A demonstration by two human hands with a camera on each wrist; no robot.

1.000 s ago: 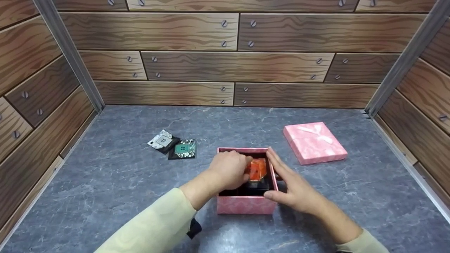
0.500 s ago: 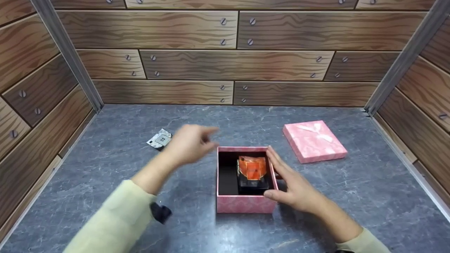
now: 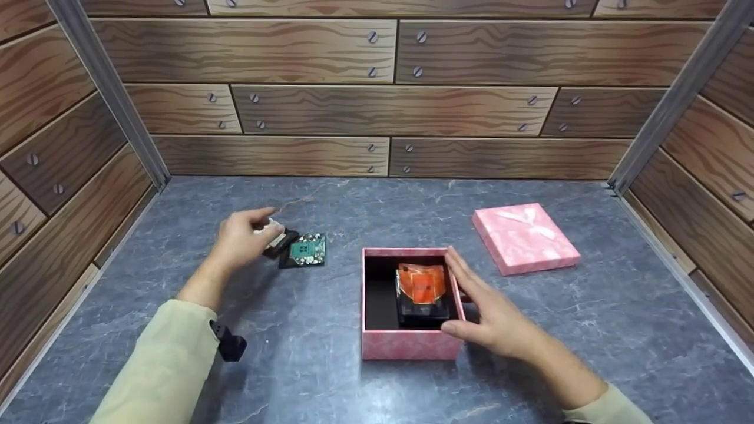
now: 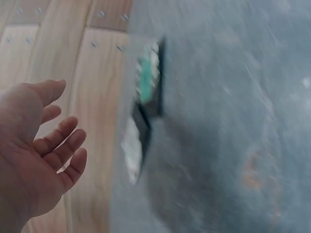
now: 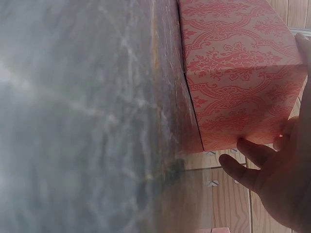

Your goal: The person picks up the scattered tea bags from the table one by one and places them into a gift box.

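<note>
In the head view my left hand is over a small white-and-black sachet, its fingertips overlapping it. The left wrist view shows the fingers loosely bent, holding nothing, beside the sachet. A green-and-white sachet on a black backing lies right next to it. My right hand rests against the right side of an open pink patterned box, thumb at the near corner and fingers along the wall. In the right wrist view fingertips touch the box's side. Inside, an orange-and-black sachet lies on the right, atop dark contents.
The pink lid with a pale bow lies on the tabletop at the back right. Wood-print walls enclose the grey marbled table at the back and both sides. A black device is at my left cuff.
My left hand has come out of the pink box and moved left to the sachets, leaving the orange sachet inside. My right hand has stayed at the box's side.
</note>
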